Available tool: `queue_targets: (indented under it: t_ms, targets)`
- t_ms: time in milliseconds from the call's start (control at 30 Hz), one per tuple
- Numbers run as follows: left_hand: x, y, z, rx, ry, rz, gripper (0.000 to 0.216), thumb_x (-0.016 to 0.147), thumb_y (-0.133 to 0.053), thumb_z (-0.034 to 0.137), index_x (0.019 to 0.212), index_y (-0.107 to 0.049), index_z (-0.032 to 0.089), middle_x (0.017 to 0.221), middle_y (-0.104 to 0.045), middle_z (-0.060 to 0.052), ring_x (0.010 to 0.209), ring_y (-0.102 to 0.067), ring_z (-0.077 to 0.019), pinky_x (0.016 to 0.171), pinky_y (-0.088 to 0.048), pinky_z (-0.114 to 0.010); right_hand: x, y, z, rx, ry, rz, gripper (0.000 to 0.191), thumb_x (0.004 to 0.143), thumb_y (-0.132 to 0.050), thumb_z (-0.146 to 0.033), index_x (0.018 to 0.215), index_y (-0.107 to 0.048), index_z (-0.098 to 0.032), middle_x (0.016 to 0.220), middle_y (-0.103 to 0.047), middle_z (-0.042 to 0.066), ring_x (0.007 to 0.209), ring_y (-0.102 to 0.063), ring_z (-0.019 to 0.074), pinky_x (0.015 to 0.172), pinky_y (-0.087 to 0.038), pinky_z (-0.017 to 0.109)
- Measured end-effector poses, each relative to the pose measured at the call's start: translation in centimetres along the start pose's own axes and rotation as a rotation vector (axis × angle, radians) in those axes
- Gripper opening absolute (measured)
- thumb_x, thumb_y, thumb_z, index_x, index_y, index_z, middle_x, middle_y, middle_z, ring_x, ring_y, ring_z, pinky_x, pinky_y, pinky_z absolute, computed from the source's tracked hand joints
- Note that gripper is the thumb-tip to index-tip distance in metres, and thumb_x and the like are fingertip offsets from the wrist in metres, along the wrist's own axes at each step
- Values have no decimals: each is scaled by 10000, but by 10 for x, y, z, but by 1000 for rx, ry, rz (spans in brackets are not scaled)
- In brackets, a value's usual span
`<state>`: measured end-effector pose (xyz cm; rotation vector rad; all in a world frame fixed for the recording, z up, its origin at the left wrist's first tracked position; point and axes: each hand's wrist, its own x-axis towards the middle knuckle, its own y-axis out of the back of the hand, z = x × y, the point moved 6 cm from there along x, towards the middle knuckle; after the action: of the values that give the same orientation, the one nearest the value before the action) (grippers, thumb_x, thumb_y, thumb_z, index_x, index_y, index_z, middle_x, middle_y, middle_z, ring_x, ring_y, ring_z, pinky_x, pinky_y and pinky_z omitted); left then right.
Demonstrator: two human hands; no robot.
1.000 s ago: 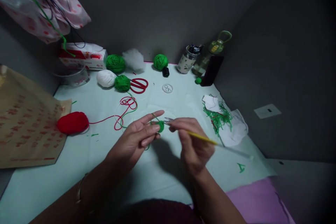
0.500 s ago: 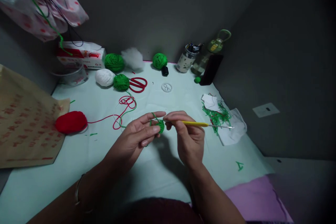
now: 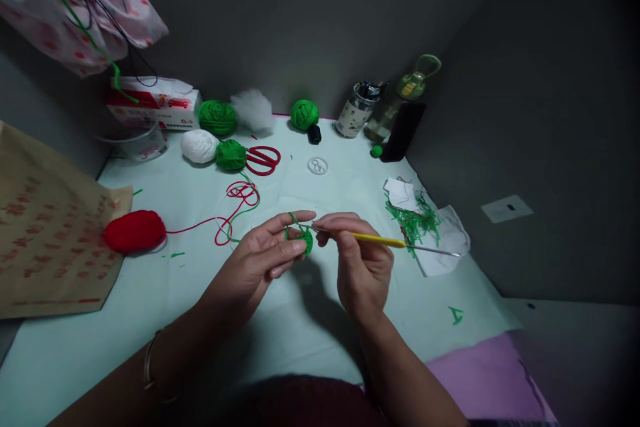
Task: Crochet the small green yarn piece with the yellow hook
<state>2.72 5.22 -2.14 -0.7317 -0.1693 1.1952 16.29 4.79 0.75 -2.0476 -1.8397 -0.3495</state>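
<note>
Between the thumb and fingers of my left hand (image 3: 267,247) is a small green crochet piece (image 3: 307,240). A strand of green yarn (image 3: 294,219) loops over my raised left index finger. My right hand (image 3: 363,263) grips a crochet hook (image 3: 383,239) by its yellow handle. The hook's tip is at the top of the green piece; whether it sits inside a loop is too small to tell. Its bare metal end points right, over the table. Behind my left hand, green and red yarn (image 3: 243,195) lies in loose loops on the cloth.
A red yarn ball (image 3: 135,232) lies left, beside a brown paper bag (image 3: 50,233). Red-handled scissors (image 3: 263,161) and green yarn balls (image 3: 231,155) are farther back. On the right, green yarn scraps (image 3: 417,217) lie near white paper. A pen cup (image 3: 355,112) and bottle (image 3: 407,97) stand behind.
The hook's metal end has swung a little down and to the right as my right hand tilted. My left hand and the green piece have stayed nearly still.
</note>
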Motion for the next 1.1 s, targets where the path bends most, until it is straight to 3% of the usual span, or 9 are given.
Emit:
queue_targets:
  t_ms: [67,167,267,367,500,700,867,1000,1100]
  targets:
    - [-1,-1,1,24,-3,5,460,800,-800,232,1248,-699,208,899,-694,-22,515,-302,-38,471,-240,-209,0,-2,2,11,-26,-49,168,971,-600,-285,981,-768,-279,945,-755,31,848,-657,177,712,-526,337]
    - [-2,1,3,66,-18,46,571,794,-813,236,1338,-640,234,888,-686,-19,567,-389,-61,468,-230,-208,2,-1,9,145,-123,-53,162,980,-593,-309,988,-751,-275,953,-771,24,789,-667,152,687,-529,310]
    - [-3,6,5,99,-39,84,579,802,-810,229,1352,-630,251,864,-660,-11,681,-506,-99,544,-329,-209,6,0,15,246,-218,-28,173,974,-595,-362,935,-715,-244,886,-763,25,692,-650,134,624,-527,285]
    - [-3,8,6,78,-62,99,540,797,-814,220,1314,-659,244,889,-657,-14,838,-587,-142,742,-435,-252,7,1,16,233,-248,-32,210,978,-581,-384,896,-685,-221,827,-746,26,654,-636,131,616,-532,285]
    - [-4,10,9,108,-109,142,504,782,-819,208,1269,-694,239,876,-628,0,824,-577,-136,761,-446,-258,4,2,4,94,-129,-66,202,1003,-545,-323,926,-701,-220,885,-743,35,719,-660,145,670,-557,313]
    - [-9,10,20,341,-246,246,450,801,-786,200,1241,-707,252,854,-600,12,802,-542,-129,737,-443,-242,-3,0,-16,-164,129,-134,250,1012,-476,-171,1061,-702,-264,956,-739,32,804,-670,163,700,-569,351]
    - [-14,7,22,459,-298,318,444,777,-799,210,1214,-726,242,830,-611,14,674,-490,-111,665,-429,-248,-11,-7,-22,-357,340,-167,299,994,-484,-144,1182,-661,-294,958,-747,41,865,-696,206,737,-591,417]
    - [-10,3,9,212,-191,186,564,756,-813,197,1301,-674,223,770,-595,36,606,-454,-82,617,-425,-217,-19,-14,-27,-667,485,-199,356,947,-597,-132,1226,-682,-336,1003,-735,49,932,-700,218,788,-600,409]
    - [-4,-2,-1,-52,17,36,538,778,-806,203,1298,-674,167,655,-537,79,470,-304,-24,642,-461,-200,-15,-7,-27,-581,428,-163,338,948,-601,-148,1202,-701,-347,1016,-732,38,945,-692,214,812,-594,408]
